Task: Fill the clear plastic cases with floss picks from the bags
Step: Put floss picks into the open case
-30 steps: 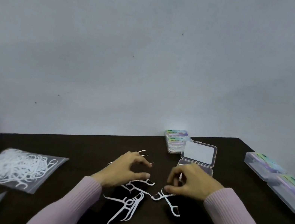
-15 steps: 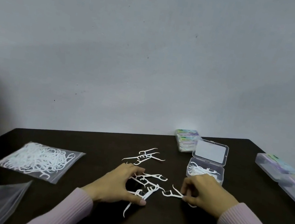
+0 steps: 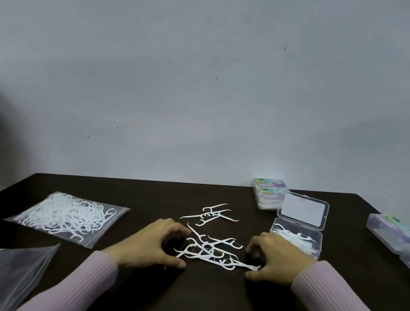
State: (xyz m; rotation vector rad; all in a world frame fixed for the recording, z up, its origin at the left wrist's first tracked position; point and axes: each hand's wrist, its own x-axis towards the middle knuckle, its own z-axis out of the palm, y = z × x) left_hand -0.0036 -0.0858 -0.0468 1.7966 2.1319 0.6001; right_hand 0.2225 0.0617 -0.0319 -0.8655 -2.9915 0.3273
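Gathering is the step in hand: your left hand (image 3: 153, 242) and right hand (image 3: 273, 259), fingers curled and knuckles up, bracket the loose floss picks (image 3: 211, 251) at lower centre of the worktop (image 3: 199, 305). Neither grip clamps a pick that shows. Next, pinch a bundle and carry it to the open case (image 3: 296, 236), right of centre.

Surface (image 3: 199, 305): dark brown, nearly black, plain. Floss picks (image 3: 211, 252): white. Zip bag (image 3: 69, 216) near the left edge: clear, contents white. Open case (image 3: 296, 234): clear, with a frosted white lid panel. Closed cases (image 3: 268, 194) at the far edge: clear, labels pastel green and purple. Sleeves (image 3: 335, 310): pale lilac, ribbed. Wall (image 3: 212, 74): plain grey-blue.
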